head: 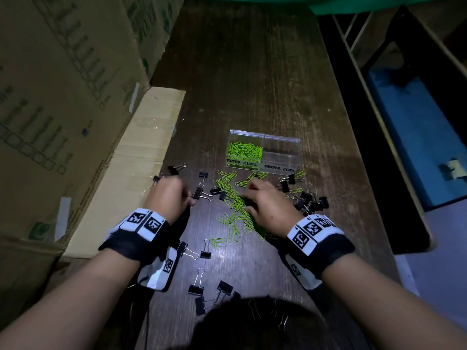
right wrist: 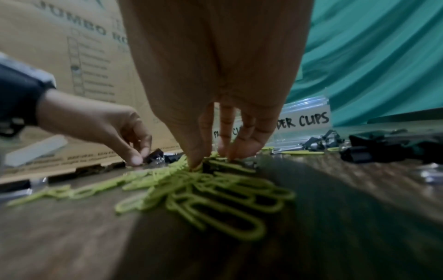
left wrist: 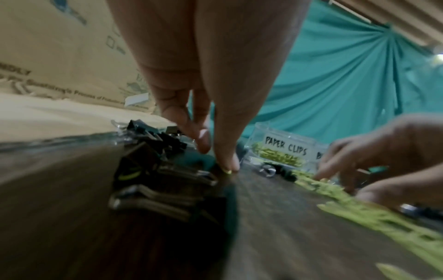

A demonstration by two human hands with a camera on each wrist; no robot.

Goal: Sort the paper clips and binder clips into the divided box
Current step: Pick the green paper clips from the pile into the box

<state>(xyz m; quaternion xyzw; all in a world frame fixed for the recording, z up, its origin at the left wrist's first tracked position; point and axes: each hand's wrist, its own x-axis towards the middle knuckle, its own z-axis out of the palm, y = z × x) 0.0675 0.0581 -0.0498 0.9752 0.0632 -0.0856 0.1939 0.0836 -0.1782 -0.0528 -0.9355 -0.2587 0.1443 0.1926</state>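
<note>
The clear divided box (head: 264, 135) stands mid-table. Its left half, labelled PAPER CLIPS, holds green paper clips; the half labelled BINDER CLIPS looks bare. Loose green paper clips (head: 235, 198) lie in a pile in front of it. My right hand (head: 249, 195) points down into that pile, thumb and fingers pinching paper clips (right wrist: 203, 189). My left hand (head: 188, 195) is curled at the left and pinches a black binder clip (right wrist: 155, 155). More binder clips (head: 308, 200) lie at the right, and others (head: 202, 289) near me.
Large cardboard boxes (head: 63, 97) and a flat cardboard flap (head: 141, 157) line the table's left side. Teal cloth (head: 379, 3) hangs at the far end. The table's right edge (head: 374, 173) drops to a dark gap with a blue surface (head: 417, 135).
</note>
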